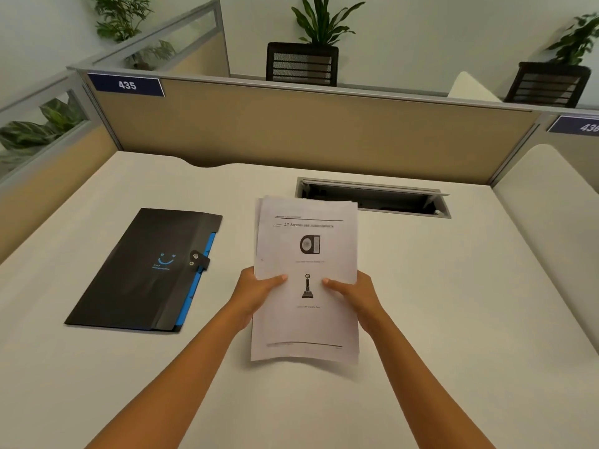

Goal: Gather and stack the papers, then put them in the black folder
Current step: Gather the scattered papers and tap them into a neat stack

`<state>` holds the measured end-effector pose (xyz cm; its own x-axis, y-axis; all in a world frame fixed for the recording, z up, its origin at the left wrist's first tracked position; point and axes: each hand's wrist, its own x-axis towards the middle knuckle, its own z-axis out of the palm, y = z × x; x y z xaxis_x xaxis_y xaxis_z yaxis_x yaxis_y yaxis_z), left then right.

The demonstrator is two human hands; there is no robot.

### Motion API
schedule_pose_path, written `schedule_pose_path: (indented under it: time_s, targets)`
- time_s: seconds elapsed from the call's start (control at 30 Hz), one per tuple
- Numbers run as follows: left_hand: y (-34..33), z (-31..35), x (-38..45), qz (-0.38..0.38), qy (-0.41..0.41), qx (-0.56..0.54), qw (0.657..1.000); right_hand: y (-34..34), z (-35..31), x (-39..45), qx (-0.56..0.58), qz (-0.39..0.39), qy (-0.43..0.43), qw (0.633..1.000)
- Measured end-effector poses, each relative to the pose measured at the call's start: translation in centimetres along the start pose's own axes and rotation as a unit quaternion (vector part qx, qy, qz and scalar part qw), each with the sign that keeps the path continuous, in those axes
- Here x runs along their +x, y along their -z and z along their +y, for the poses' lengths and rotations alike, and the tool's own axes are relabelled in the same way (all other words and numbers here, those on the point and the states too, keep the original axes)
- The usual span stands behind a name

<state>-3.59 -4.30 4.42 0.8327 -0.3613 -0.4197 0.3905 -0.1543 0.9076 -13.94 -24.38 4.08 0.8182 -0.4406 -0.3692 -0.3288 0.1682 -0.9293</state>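
Note:
A stack of white printed papers [306,254] is lifted off the desk at its middle, the top sheet showing a heading and two small pictures. My left hand [256,293] grips the stack's left edge, thumb on top. On the right edge sits my right hand [355,296], thumb on the sheet too. The sheets are slightly offset at the top left corner. The black folder [142,273] lies shut on the desk to the left of the papers, with a blue smiley print, a snap strap and blue tabs along its right side.
The white desk [437,303] is bounded by a tan partition [308,124] at the back. An open cable hatch [372,197] is sunk into the desk just behind the papers. A side desk [551,205] rises at the right.

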Motion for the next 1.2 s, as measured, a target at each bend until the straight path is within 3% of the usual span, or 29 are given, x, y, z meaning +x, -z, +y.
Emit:
schedule_pose_path:
  time_s: [0.13, 0.3, 0.57, 0.97, 1.1, 1.2]
  targets:
    - [-0.6, 0.5, 0.0, 0.031, -0.014, -0.022, 0.999, -0.5, -0.2, -0.2, -0.002, 0.034, 0.024, 0.999]
    - [-1.2, 2.9, -0.8, 0.042, -0.089, -0.048, 0.994, -1.1, -2.1, -0.7, 0.051, 0.091, 0.122, 0.987]
    - [-1.1, 6.0, -2.4, 0.023, -0.261, -0.035, 0.964, -1.1, -4.7, -2.0, 0.054, 0.063, 0.224, 0.971]
    - [-1.0, 7.0, -2.7, 0.017, -0.290, -0.025, 0.957, -0.4, -5.7, -2.5, 0.031, 0.038, 0.239, 0.970]
    - [-1.1, 8.3, -2.9, 0.051, -0.318, -0.063, 0.945, -0.2, -5.7, -2.6, 0.030, 0.031, 0.253, 0.967]
    - [-1.6, 9.1, -2.6, 0.070, -0.284, -0.044, 0.955, -0.3, -5.7, -2.6, 0.028, 0.036, 0.248, 0.968]
